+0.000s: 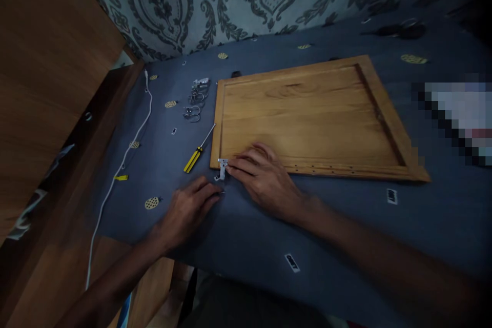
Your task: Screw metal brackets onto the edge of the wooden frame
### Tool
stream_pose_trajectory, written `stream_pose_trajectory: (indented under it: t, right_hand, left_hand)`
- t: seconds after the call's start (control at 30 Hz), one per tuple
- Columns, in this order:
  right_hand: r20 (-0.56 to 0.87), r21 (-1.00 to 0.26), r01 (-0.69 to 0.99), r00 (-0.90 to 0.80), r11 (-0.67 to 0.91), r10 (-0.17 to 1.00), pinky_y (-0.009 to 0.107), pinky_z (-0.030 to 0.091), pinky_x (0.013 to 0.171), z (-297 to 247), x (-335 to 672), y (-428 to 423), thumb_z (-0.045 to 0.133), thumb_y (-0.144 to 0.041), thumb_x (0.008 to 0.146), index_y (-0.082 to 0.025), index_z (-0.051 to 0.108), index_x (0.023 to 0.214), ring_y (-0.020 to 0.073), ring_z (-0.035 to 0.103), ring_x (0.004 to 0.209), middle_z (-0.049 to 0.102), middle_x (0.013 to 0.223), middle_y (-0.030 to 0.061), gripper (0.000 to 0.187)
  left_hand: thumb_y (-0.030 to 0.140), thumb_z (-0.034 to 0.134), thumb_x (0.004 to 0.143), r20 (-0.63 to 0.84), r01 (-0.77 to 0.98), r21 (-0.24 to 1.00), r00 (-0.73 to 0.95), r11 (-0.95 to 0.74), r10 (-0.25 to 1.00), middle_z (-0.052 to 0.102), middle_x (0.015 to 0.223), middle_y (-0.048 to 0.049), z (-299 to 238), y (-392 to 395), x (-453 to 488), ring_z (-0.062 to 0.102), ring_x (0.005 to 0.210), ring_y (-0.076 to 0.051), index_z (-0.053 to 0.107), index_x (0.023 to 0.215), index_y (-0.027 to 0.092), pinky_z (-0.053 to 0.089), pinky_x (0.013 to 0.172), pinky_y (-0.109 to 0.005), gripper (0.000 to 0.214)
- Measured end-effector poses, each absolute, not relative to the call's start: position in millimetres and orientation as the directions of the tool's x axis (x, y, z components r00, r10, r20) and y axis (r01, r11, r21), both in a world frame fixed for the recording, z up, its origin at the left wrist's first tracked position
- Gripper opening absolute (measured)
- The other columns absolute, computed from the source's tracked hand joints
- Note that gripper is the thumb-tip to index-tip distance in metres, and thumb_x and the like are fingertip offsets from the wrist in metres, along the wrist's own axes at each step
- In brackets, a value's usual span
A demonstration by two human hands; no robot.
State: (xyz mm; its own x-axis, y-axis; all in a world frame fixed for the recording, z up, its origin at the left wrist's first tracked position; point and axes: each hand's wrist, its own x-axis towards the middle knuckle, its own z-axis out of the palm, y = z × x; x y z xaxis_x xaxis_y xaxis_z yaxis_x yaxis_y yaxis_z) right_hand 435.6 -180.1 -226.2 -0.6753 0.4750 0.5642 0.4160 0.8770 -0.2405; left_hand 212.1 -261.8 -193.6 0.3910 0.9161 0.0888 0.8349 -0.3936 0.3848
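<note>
A framed wooden panel (295, 113), like a cabinet door, lies flat with a row of small holes along its near edge. At its near left corner sits a metal hinge (222, 168), part of it jutting past the edge. My right hand (265, 179) rests over the panel's near edge, its fingertips closed against the hinge. Just left of and below the hinge, my left hand (192, 205) pinches a small thin metal piece (222, 192) that looks like a screw. A screwdriver (194, 158) with a yellow and black handle lies left of the panel, its tip against the frame.
Several metal hinges (197, 97) lie in a row beyond the screwdriver. A white cable (126, 156) runs down the left side of the dark patterned cloth (249, 246). A dark tool (403, 29) lies at the far right. A blurred-out item (465, 118) is at the right edge.
</note>
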Motion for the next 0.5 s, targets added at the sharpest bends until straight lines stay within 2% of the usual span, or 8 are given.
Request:
stream_pose_trajectory:
  t: [0.3,0.5]
  right_hand:
    - [0.535,-0.238,0.441,-0.684,0.865,0.496,0.052,0.036,0.113,-227.1,435.2,-181.0,0.054,-0.009,0.100,-0.022,0.074,0.112,0.0227,0.061,0.104,0.078,0.111,0.0044,0.026]
    - [0.546,-0.259,0.417,-0.681,0.871,0.488,0.052,0.036,0.112,-227.2,436.3,-180.4,0.060,-0.006,0.095,-0.021,0.073,0.114,0.0237,0.061,0.105,0.077,0.110,0.0044,0.027]
  left_hand:
    - [0.024,0.050,0.104,0.052,0.748,0.572,0.377,-0.337,0.925,0.065,0.089,-0.0015,-189.0,-254.9,206.0,0.062,0.079,-0.014,0.064,0.095,0.019,0.049,0.075,-0.025,0.017]
    - [0.031,0.052,0.103,0.018,0.707,0.670,0.288,-0.225,0.957,0.062,0.085,-0.0006,-168.6,-226.1,197.7,0.059,0.077,-0.014,0.062,0.092,0.019,0.045,0.073,-0.024,0.019]
